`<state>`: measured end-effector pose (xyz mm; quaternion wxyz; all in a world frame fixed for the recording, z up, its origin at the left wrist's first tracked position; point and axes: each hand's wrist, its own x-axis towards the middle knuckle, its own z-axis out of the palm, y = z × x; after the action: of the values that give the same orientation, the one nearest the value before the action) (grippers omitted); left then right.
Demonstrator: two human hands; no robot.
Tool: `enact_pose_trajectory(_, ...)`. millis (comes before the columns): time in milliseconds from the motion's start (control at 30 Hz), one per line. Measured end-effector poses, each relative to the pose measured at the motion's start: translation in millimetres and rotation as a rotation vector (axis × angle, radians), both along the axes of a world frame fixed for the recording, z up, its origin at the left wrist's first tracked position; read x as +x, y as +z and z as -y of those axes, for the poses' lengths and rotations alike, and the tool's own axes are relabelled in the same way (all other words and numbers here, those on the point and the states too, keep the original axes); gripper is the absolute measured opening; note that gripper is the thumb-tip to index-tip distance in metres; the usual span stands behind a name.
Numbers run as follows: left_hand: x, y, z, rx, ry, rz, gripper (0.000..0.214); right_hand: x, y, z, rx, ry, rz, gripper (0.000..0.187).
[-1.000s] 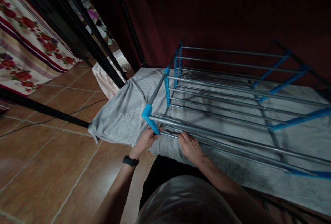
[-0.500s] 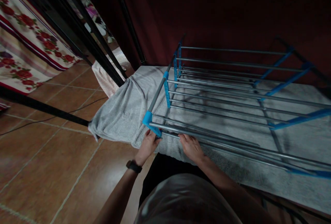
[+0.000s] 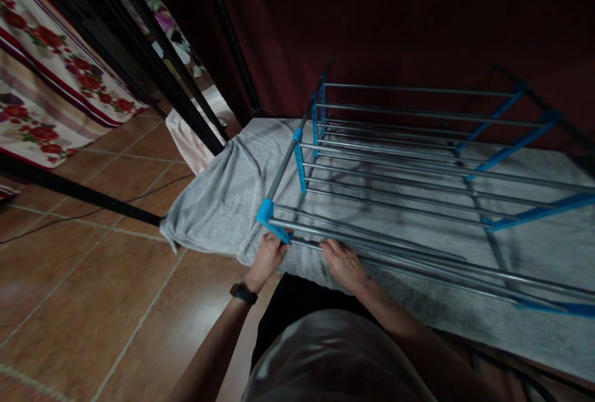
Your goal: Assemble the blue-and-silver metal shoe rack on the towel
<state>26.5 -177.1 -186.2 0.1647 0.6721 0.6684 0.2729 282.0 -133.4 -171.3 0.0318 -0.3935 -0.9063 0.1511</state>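
A dark red wall (image 3: 409,18) rises behind the rack, and the tiled floor (image 3: 69,303) spreads out to the left of it. The gray blanket (image 3: 218,204) lies beneath the rack and runs past its left end. The rack (image 3: 427,165) itself — metal bars joined by blue plastic — sits on that blanket, right in front of me. Well to the left of the rack hangs a flowered curtain (image 3: 69,61), and a black post (image 3: 186,108) leans between the two. Near that post, beyond the rack's left end, is a striped cloth (image 3: 186,135). My right hand (image 3: 343,262) has its fingers curled over the lower bar (image 3: 307,244) on the rack's near side; its thumb is hidden. My left hand (image 3: 268,259) is clamped on the bottom of the blue corner piece (image 3: 266,210) at the rack's near left — a short bare stretch of bar separates my hands. A dark watch (image 3: 243,293) circles my left wrist, just off the rack.
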Motion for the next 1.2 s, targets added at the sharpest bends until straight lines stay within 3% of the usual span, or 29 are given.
enact_pose_trajectory(367, 6.1, 0.7, 0.7, -0.016, 0.002, 0.167, 0.01, 1.8, 5.0, -1.7, -0.049, 0.016, 0.016, 0.038)
enact_pose_trajectory(967, 10.4, -19.9, 3.6, 0.004, 0.039, 0.14, 0.012, 4.4, 8.2, -7.4, -0.181, 0.023, 0.026, 0.044)
enact_pose_trajectory(1200, 17.4, -17.6, 4.6, 0.025, 0.084, 0.139, 0.01, 0.8, 9.4, -9.3, -0.21, -0.006, 0.001, 0.04)
